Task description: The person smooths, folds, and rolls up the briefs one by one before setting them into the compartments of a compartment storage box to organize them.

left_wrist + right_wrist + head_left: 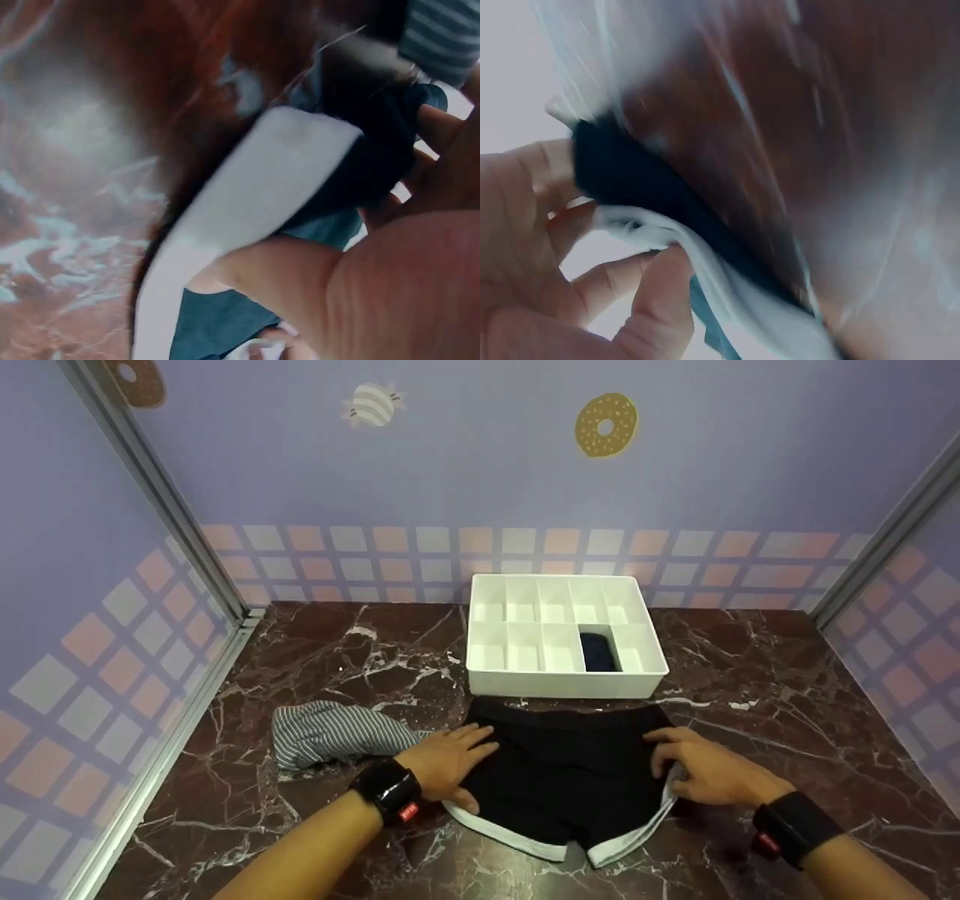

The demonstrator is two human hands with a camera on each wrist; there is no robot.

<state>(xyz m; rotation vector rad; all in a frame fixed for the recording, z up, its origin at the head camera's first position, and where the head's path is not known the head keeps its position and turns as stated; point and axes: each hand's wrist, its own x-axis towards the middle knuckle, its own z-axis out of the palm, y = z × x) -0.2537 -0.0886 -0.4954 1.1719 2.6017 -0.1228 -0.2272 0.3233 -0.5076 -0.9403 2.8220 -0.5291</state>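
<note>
On the near part of the marble desk (360, 660), just in front of the white divided tray (566, 684), a pair of dark shorts (566, 780) with a white waistband is lying flat, waistband toward the person. Both hands are working its side edges. The left hand (448, 763) is resting on the left side with fingers spread over the cloth, and the left wrist view is showing its thumb (277, 274) tucked under the white band, so the grip there is pinching the hem. The right hand (705, 772) is curling round the right edge; the right wrist view is showing fingers (664, 289) closing on the white band with dark cloth above.

The cloth is looking thin, light and limp; I judge it will be sagging and folding wherever it is not supported, and sliding easily on the polished stone. The banded waist is seeming the firmest place to take hold of, one grip at each side.

A striped grey garment (334, 733) is lying crumpled just left of the left hand, touching or nearly touching the shorts. One tray compartment, in the front row second from the right, is holding a dark rolled item (598, 651).
</note>
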